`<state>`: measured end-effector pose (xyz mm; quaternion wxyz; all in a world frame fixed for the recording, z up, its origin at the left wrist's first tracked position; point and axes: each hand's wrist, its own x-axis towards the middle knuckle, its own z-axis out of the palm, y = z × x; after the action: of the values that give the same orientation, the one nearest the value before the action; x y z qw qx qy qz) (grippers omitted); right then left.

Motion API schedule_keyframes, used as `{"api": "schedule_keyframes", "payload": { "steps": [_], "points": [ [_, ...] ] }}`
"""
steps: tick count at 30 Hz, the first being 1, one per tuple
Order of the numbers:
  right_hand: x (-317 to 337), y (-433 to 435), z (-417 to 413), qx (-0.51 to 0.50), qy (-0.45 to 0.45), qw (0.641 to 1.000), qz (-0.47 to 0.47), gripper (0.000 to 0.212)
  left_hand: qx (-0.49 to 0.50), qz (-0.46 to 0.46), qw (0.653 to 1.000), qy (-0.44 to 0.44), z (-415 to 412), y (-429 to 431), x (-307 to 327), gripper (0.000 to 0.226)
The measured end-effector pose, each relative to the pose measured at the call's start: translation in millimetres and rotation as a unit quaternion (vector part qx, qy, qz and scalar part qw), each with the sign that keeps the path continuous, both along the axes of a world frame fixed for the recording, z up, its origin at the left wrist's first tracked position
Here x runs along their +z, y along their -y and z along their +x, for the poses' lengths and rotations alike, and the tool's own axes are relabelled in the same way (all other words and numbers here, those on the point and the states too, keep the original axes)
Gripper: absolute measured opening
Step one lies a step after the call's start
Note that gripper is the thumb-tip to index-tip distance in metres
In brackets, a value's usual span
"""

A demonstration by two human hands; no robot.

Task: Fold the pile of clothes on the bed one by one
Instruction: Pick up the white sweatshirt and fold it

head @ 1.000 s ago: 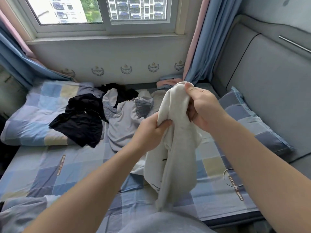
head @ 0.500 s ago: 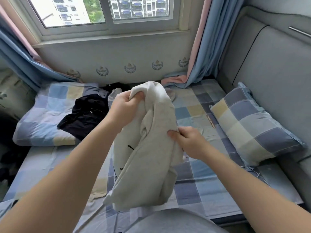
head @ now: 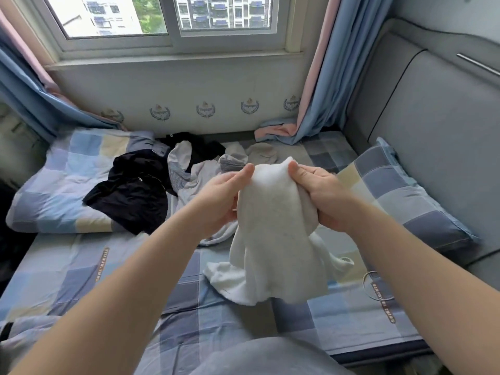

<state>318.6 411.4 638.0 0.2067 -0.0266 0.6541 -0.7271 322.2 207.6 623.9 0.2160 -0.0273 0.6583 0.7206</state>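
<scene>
My left hand and right hand grip the top of a white garment, its hem resting on the bed. It is unfolded; the pile lies behind, and no folded stack is visible.

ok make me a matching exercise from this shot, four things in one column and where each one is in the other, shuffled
Things
1. white garment
2. black garment
3. checked pillow
4. right curtain's hem

Places
A. against the grey headboard
B. gripped at its top by the left hand and right hand
C. lying partly on the bunched checked bedding on the left
D. heaped on the bed under the window

Pairs: 1-B, 2-C, 3-A, 4-D
</scene>
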Motion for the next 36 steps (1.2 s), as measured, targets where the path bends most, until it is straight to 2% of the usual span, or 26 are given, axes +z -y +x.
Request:
{"api": "schedule_keyframes", "payload": {
  "steps": [2,6,8,11,12,14,17,18,21,22,24,26,28,29,30,31,32,33,35,36],
  "points": [
    [-2,-3,1,0.015,0.006,1.000,0.007,0.042,0.018,0.034,0.998,0.044,-2,-6,-5,0.048],
    [-6,-16,1,-0.004,-0.014,0.998,0.053,0.043,0.028,0.024,0.999,0.004,-10,-6,-9,0.024],
    [-9,-18,3,-0.019,-0.037,0.995,0.088,0.052,0.063,-0.035,0.997,-0.011,-12,-6,-10,0.019],
    [-10,-17,7,-0.012,-0.064,0.991,0.121,0.091,0.138,-0.164,0.975,-0.056,-12,-8,-12,0.023],
    [-13,-17,6,-0.010,-0.077,0.989,0.128,0.095,0.143,-0.200,0.967,-0.073,-10,-9,-12,0.031],
    [-15,-16,7,-0.005,-0.083,0.988,0.129,0.089,0.079,-0.228,0.967,-0.077,-4,-12,-9,0.047],
    [-16,-14,7,-0.014,-0.074,0.990,0.121,0.069,-0.052,-0.274,0.958,-0.072,8,-16,-15,0.054],
    [-18,-14,6,-0.021,-0.070,0.990,0.121,0.065,-0.062,-0.260,0.961,-0.076,10,-15,-19,0.051],
    [-16,-18,6,-0.044,-0.054,0.991,0.118,0.065,-0.016,-0.112,0.993,-0.035,7,2,-26,0.027],
    [-15,-20,6,-0.047,-0.049,0.991,0.119,0.069,-0.002,-0.078,0.997,-0.023,4,13,-27,0.025],
    [-11,-23,6,-0.048,-0.037,0.991,0.116,0.077,0.021,-0.082,0.996,-0.030,-4,34,-34,0.030],
    [-6,-23,6,-0.034,-0.026,0.993,0.108,0.087,0.050,-0.201,0.977,-0.060,-13,49,-45,0.020],
    [-2,-21,6,-0.027,-0.021,0.994,0.104,0.090,0.074,-0.374,0.919,-0.104,-20,52,-55,0.012],
    [-3,-20,5,-0.030,-0.020,0.994,0.102,0.084,0.092,-0.435,0.885,-0.140,-20,49,-58,0.014],
    [-4,-20,3,-0.037,-0.017,0.994,0.101,0.076,0.119,-0.454,0.861,-0.193,-18,44,-59,0.014],
    [-5,-20,2,-0.042,-0.014,0.994,0.102,0.071,0.142,-0.431,0.854,-0.253,-14,38,-58,0.013],
    [-6,-21,1,-0.046,-0.012,0.994,0.100,0.069,0.139,-0.388,0.859,-0.304,-8,31,-54,0.017],
    [-6,-21,-1,-0.049,-0.008,0.994,0.094,0.068,0.097,-0.345,0.872,-0.334,-3,22,-50,0.029],
    [-5,-20,-2,-0.050,0.000,0.996,0.076,0.066,-0.057,-0.306,0.891,-0.331,10,-2,-44,0.063],
    [-4,-20,-3,-0.048,0.006,0.997,0.067,0.065,-0.114,-0.310,0.887,-0.323,14,-13,-46,0.076]
  ]
}}
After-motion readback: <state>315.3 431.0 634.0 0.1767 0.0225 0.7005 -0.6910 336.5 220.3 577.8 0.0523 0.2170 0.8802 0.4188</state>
